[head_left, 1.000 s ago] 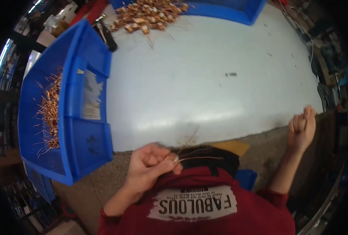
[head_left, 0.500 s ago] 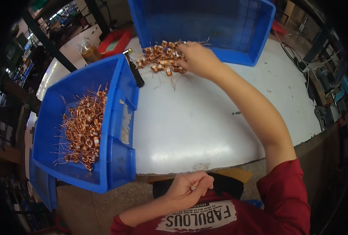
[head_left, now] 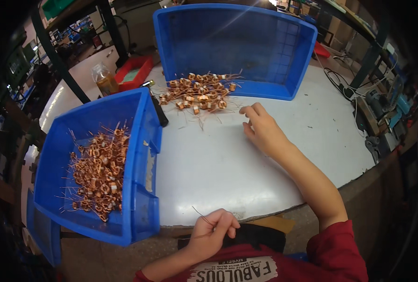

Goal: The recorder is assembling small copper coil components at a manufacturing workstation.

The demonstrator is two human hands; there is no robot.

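Note:
My left hand is at the table's near edge with its fingers curled closed. A thin wire sticks out of it, belonging to a copper coil mostly hidden in the fingers. Over the white table, right of and nearer than a loose pile of copper coils, is my right hand. Its fingers are bent and apart from the thumb, with nothing visible between them. The coils have thin wire ends poking out in all directions. Many similar coils fill a blue bin at the left.
A large blue crate stands on its side behind the pile. A black-handled tool lies between pile and bin. Farther back are a red tray and a jar. Cables and a small machine occupy the right side.
My right hand has left the coil pile and come nearer and to the right. My left hand has turned; the coil seen in it before is now mostly hidden, with a wire showing.

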